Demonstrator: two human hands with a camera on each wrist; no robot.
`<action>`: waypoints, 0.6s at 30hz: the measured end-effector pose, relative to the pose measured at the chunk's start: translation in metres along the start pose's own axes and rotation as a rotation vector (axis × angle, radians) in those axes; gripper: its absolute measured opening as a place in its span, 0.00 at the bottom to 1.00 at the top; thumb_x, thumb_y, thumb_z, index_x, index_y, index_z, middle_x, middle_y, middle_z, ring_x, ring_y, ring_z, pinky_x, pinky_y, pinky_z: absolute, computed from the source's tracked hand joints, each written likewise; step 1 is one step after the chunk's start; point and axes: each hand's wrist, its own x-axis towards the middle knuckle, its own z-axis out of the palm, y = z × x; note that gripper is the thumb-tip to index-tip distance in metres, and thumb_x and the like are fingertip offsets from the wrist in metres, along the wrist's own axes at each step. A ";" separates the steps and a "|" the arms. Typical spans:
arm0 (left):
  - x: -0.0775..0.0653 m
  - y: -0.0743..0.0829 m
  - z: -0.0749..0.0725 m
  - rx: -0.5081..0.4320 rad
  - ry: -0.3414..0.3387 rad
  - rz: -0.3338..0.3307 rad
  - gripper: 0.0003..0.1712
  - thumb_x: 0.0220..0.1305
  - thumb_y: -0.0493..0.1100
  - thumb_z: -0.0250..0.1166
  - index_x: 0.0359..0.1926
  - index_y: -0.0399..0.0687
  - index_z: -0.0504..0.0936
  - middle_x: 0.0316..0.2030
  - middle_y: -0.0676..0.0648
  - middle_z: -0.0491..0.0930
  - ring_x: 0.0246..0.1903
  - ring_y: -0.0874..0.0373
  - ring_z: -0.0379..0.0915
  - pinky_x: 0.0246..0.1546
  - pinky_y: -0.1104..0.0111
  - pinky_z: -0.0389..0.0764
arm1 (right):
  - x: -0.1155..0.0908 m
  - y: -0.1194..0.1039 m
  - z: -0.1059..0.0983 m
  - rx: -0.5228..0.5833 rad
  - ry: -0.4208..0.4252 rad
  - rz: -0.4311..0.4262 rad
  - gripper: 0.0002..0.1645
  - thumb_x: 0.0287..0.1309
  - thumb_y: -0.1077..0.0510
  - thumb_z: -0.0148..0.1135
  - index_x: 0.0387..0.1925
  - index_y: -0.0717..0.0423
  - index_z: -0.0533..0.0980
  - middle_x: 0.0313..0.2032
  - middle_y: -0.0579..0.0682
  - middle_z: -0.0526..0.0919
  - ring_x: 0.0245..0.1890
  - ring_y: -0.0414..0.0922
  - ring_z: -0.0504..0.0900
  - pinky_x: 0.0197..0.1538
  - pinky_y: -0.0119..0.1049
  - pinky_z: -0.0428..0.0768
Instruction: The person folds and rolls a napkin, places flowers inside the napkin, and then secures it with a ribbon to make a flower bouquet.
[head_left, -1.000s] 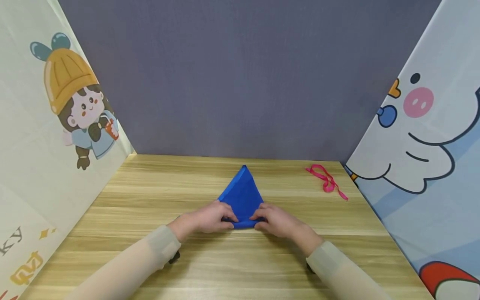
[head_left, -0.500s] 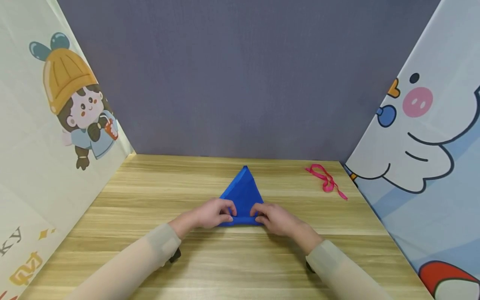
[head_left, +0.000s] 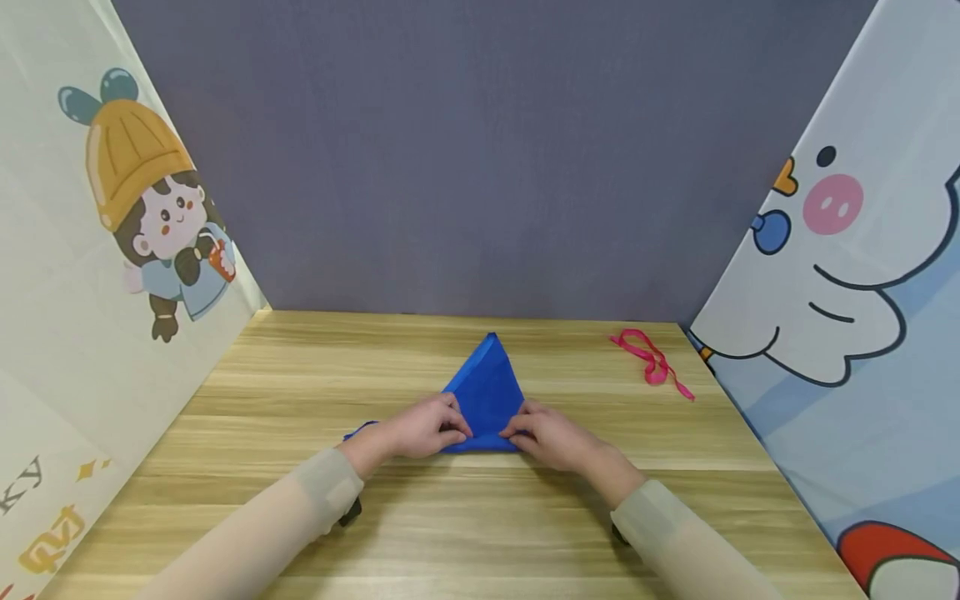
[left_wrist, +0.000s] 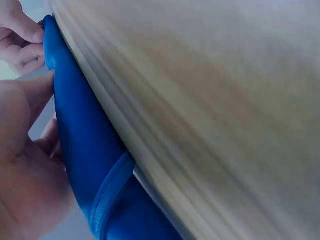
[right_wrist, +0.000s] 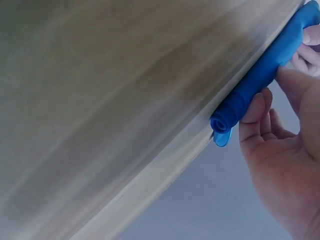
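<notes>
A blue cloth (head_left: pixel 489 387) lies on the table as a triangle, its tip pointing away from me. Its near edge is rolled into a tube, and the spiral end of this roll (right_wrist: pixel 226 116) shows in the right wrist view. My left hand (head_left: pixel 427 427) pinches the roll left of its middle, thumb on the near side. On the right side, my right hand (head_left: pixel 553 433) pinches the same roll between thumb and fingers. A blue end of the cloth sticks out beyond my left wrist. In the left wrist view, a stitched hem (left_wrist: pixel 111 192) crosses the cloth.
A crumpled pink ribbon (head_left: pixel 651 358) lies at the back right of the wooden table (head_left: pixel 480 533). A grey panel (head_left: pixel 480 158) stands behind the table, with cartoon-printed sheets at the left (head_left: pixel 45 275) and right (head_left: pixel 915 325).
Both hands have shifted slightly away from me with the rolled near edge, and their fingers have closed down onto it. A blue cloth end now shows beside the left wrist.
</notes>
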 end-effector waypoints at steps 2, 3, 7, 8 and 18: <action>0.000 0.001 0.000 0.054 0.020 0.022 0.08 0.76 0.41 0.71 0.47 0.50 0.96 0.41 0.53 0.81 0.45 0.59 0.75 0.56 0.59 0.75 | 0.000 -0.001 -0.001 -0.005 -0.014 0.019 0.10 0.75 0.59 0.69 0.52 0.51 0.90 0.44 0.46 0.82 0.41 0.38 0.79 0.47 0.35 0.82; 0.000 0.002 0.000 0.073 0.023 0.030 0.08 0.75 0.41 0.71 0.48 0.50 0.96 0.41 0.53 0.80 0.46 0.58 0.75 0.57 0.57 0.74 | 0.000 -0.002 -0.001 -0.006 -0.023 0.032 0.11 0.74 0.58 0.70 0.53 0.51 0.90 0.45 0.45 0.82 0.41 0.38 0.78 0.46 0.34 0.81; 0.000 0.005 -0.001 0.096 -0.008 0.041 0.10 0.73 0.45 0.73 0.49 0.48 0.96 0.42 0.54 0.81 0.46 0.59 0.76 0.59 0.56 0.74 | 0.001 -0.003 0.000 0.005 -0.057 0.084 0.14 0.72 0.54 0.72 0.55 0.51 0.90 0.46 0.44 0.80 0.40 0.37 0.75 0.46 0.33 0.80; 0.000 0.005 -0.001 0.094 -0.016 0.044 0.11 0.72 0.46 0.74 0.50 0.47 0.95 0.43 0.54 0.81 0.46 0.59 0.76 0.59 0.57 0.75 | 0.001 -0.003 0.000 0.009 -0.062 0.093 0.15 0.72 0.53 0.73 0.56 0.51 0.90 0.46 0.43 0.80 0.40 0.37 0.75 0.46 0.33 0.79; 0.000 0.006 -0.001 0.042 -0.069 0.039 0.14 0.77 0.45 0.71 0.56 0.45 0.93 0.47 0.52 0.84 0.47 0.61 0.78 0.52 0.68 0.82 | 0.001 -0.003 -0.002 0.009 -0.063 0.059 0.17 0.70 0.54 0.76 0.57 0.54 0.90 0.47 0.45 0.79 0.42 0.37 0.76 0.48 0.34 0.80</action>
